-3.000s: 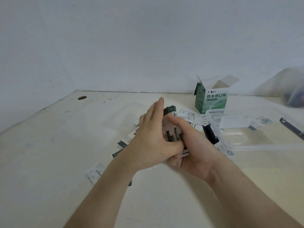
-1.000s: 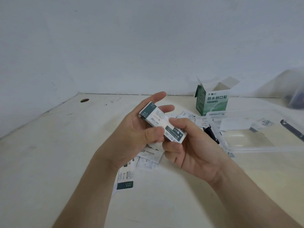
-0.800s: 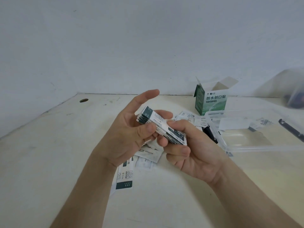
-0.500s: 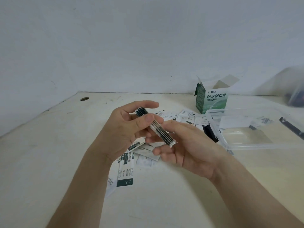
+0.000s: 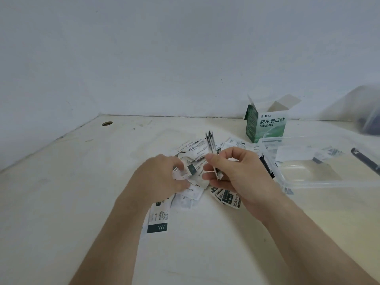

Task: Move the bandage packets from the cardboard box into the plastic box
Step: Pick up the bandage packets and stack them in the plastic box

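Pale cream laminate forms the table (image 5: 61, 202), and two bare forearms reach up over it from the bottom of the frame. At centre, the right hand (image 5: 240, 175) is raised with its thumb and curled fingers clamped on a thin stack of bandage packets (image 5: 212, 153), held edge-on and tilted slightly left. Left of it, the left hand (image 5: 162, 177) lies palm-down and blurred, its fingers and thumb curled onto the loose packets (image 5: 191, 154), which are flat white paper sleeves with dark green ends scattered under both hands. At centre right stands the green-and-white cardboard box (image 5: 266, 126), upright with its flaps open. Just below it sits the clear plastic box (image 5: 329, 184), shallow and rectangular, with a few packets inside. A round hole (image 5: 107, 123) marks the table at upper left. Behind is a plain whitish wall (image 5: 164, 58).
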### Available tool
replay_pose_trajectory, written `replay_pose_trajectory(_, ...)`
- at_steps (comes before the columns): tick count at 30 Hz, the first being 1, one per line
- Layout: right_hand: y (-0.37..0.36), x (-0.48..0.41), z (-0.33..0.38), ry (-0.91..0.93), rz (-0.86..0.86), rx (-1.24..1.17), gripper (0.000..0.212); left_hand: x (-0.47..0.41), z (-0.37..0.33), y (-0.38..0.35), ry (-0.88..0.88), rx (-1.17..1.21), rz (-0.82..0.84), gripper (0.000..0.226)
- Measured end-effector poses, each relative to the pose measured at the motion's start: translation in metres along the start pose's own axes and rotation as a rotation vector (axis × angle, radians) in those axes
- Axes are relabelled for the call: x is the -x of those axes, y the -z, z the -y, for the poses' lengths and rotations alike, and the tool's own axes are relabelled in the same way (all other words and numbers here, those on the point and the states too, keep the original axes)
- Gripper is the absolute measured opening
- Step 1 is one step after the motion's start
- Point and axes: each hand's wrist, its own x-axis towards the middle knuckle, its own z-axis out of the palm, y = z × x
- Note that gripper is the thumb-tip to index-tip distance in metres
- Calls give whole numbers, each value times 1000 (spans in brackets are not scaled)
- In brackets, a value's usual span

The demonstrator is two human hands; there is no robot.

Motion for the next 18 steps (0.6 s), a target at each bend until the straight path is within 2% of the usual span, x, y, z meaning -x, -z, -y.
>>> replay_pose_trajectory(2,-1,-2,-2,-3,-25,0,22,-1,-2,-4,7,-35,-37,22)
replay_pose_trajectory(6,0,-3,-3,-17,-21,-32,21,1,-5,1,18,45,-252,13)
replay_pose_trajectory(8,1,-3,-4,-31,2,-77,20,2,-6,5,18,195,-356,11)
replay_pose_trajectory(10,2,-3,-4,-41,22,-111,20,2,-8,9,40,449,-401,7)
replay_pose_trajectory(12,2,-3,-4,-49,39,-136,20,2,-10,11,63,663,-397,3)
replay_pose_trajectory(18,0,-3,-3,-37,67,-223,18,8,-18,16,46,983,-190,5)
